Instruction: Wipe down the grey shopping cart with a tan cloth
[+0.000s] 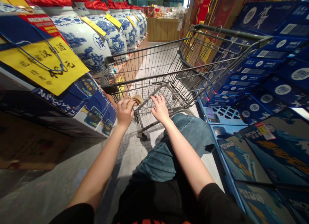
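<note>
while the left hand (125, 112) grips a bunched tan cloth (137, 100) at the near side of the wire shopping cart (169, 73), the right hand (159, 109) is bare with fingers loosely spread just beside the same wires; whether they touch is unclear. the cart stands between blue-and-white jars (96, 46) and stacked blue boxes (259, 63).

Free gap between left hand (125, 112) and right hand (160, 110) — shopping cart (183, 71) bars way ahead; stacked blue boxes (260, 63) wall off right.
</note>
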`<move>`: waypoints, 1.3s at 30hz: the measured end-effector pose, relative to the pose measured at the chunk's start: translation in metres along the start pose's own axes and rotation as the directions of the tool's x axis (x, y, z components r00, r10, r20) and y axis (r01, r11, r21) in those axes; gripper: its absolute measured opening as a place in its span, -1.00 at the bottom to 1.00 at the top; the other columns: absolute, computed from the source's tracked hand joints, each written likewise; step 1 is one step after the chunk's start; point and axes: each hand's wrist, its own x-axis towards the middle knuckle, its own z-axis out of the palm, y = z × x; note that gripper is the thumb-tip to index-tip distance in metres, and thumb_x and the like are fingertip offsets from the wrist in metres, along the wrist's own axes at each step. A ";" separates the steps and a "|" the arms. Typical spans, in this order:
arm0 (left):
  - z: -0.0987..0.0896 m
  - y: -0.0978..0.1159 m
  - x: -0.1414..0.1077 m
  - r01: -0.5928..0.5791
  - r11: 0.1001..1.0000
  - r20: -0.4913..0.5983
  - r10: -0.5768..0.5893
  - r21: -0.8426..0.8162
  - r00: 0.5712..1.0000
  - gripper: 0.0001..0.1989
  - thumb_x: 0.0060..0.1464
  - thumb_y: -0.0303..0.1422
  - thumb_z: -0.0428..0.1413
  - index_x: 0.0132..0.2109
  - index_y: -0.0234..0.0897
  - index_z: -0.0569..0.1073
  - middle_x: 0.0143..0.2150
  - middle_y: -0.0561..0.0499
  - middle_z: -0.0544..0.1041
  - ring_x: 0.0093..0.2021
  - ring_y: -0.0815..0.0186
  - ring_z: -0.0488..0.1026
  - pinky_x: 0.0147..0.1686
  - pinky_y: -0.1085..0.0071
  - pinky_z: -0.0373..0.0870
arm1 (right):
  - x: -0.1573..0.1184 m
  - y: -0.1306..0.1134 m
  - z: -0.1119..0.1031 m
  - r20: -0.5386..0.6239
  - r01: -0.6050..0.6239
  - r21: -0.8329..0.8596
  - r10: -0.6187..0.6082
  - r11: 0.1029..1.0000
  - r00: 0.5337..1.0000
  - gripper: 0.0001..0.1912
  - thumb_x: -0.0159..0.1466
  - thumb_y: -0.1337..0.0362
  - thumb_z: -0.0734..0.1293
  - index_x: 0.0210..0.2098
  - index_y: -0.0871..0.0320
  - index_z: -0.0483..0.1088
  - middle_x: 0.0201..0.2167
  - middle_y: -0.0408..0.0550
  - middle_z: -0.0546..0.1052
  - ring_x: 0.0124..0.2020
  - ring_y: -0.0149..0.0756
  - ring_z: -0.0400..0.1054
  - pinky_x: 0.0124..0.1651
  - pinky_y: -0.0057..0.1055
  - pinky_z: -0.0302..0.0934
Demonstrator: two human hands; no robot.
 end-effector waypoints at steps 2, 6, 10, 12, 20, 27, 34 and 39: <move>-0.002 -0.001 -0.001 -0.010 1.000 0.019 0.010 -0.010 1.000 -0.72 0.24 -0.47 0.09 -0.02 -0.11 0.62 0.00 -0.13 0.57 0.09 0.03 0.42 0.17 0.08 0.42 | 0.000 0.000 0.000 0.009 0.003 -0.010 -0.003 1.000 1.000 -0.33 0.32 0.42 0.20 0.43 0.21 0.27 0.43 0.15 0.25 0.54 0.04 -0.11 0.52 0.03 0.09; -0.018 0.001 0.014 0.033 0.998 -0.063 -0.036 -0.058 0.997 -0.72 0.24 -0.47 0.11 -0.01 -0.09 0.62 0.04 -0.11 0.53 0.14 0.01 0.40 0.23 0.01 0.33 | -0.001 -0.001 0.000 0.012 -0.003 -0.016 0.003 1.000 1.000 -0.33 0.32 0.42 0.20 0.43 0.23 0.26 0.43 0.16 0.24 0.55 0.03 -0.12 0.53 0.01 0.06; -0.018 0.003 0.019 0.103 0.990 -0.091 -0.112 -0.097 0.990 -0.71 0.22 -0.50 0.12 -0.01 -0.12 0.62 0.09 -0.16 0.49 0.19 -0.04 0.34 0.27 -0.05 0.27 | -0.001 0.000 0.001 -0.012 0.003 0.010 -0.003 1.000 1.000 -0.33 0.32 0.42 0.20 0.42 0.22 0.28 0.43 0.15 0.26 0.54 0.04 -0.11 0.52 0.03 0.09; -0.009 0.003 0.012 0.110 0.992 -0.040 -0.113 -0.066 0.993 -0.75 0.20 -0.50 0.13 -0.07 -0.14 0.63 0.03 -0.17 0.51 0.13 -0.04 0.37 0.21 -0.02 0.33 | -0.001 0.001 0.002 -0.014 0.006 0.016 -0.005 1.000 1.000 -0.33 0.32 0.41 0.20 0.42 0.23 0.28 0.43 0.16 0.25 0.54 0.04 -0.11 0.51 0.05 0.10; -0.011 -0.006 0.008 0.037 0.999 -0.026 -0.038 -0.033 0.999 -0.77 0.22 -0.51 0.13 -0.11 -0.14 0.64 0.00 -0.12 0.54 0.11 0.02 0.40 0.18 0.05 0.37 | 0.000 0.002 0.003 -0.016 0.013 0.009 -0.013 1.000 1.000 -0.33 0.32 0.41 0.20 0.42 0.22 0.28 0.42 0.13 0.27 0.54 0.04 -0.10 0.51 0.04 0.10; 0.002 -0.009 -0.014 0.062 0.997 -0.001 -0.062 -0.038 0.998 -0.78 0.23 -0.49 0.12 -0.12 -0.18 0.64 0.04 -0.15 0.54 0.15 -0.01 0.35 0.20 0.03 0.36 | -0.001 -0.001 -0.001 0.017 0.003 -0.017 -0.002 1.000 1.000 -0.33 0.34 0.42 0.19 0.44 0.23 0.26 0.45 0.15 0.23 0.55 0.03 -0.12 0.51 0.00 0.12; -0.009 -0.015 -0.007 0.045 0.998 -0.058 -0.048 -0.046 0.997 -0.76 0.26 -0.47 0.10 -0.10 -0.16 0.65 0.04 -0.16 0.53 0.15 -0.02 0.34 0.23 0.00 0.32 | -0.001 -0.001 -0.001 0.007 -0.002 0.003 0.002 1.000 1.000 -0.32 0.32 0.43 0.20 0.43 0.21 0.27 0.44 0.12 0.26 0.54 0.06 -0.10 0.49 0.05 0.14; 0.002 -0.018 -0.025 0.111 0.993 0.035 -0.110 -0.035 0.993 -0.76 0.23 -0.49 0.09 -0.13 -0.20 0.65 0.02 -0.20 0.54 0.12 -0.06 0.35 0.19 -0.04 0.35 | 0.000 0.000 0.002 -0.004 0.002 0.004 -0.002 1.000 1.000 -0.32 0.32 0.42 0.20 0.43 0.20 0.27 0.43 0.13 0.26 0.54 0.04 -0.09 0.48 0.03 0.15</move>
